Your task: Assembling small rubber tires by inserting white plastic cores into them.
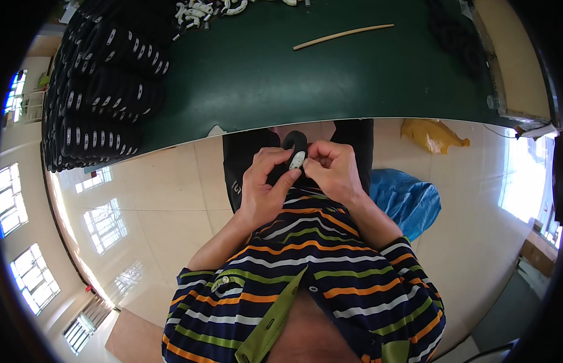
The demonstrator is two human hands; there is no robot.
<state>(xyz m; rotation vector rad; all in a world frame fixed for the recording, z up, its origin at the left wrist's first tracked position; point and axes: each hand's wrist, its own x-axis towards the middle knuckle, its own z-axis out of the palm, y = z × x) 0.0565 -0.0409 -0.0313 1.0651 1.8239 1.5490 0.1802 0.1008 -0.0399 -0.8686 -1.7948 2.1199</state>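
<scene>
Black ring with a white insert, pinched by the fingers of the left hand; those of the right hand are curled at its edge (can't tell if they've got hold). It's over the lap, near the table. Looks like close work around the insert; next move probably needs a steady left grip.

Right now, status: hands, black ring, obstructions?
Left hand gripping black ring. Right hand curled at its right side. White section facing camera. No obstruction visible around the hands.
</scene>
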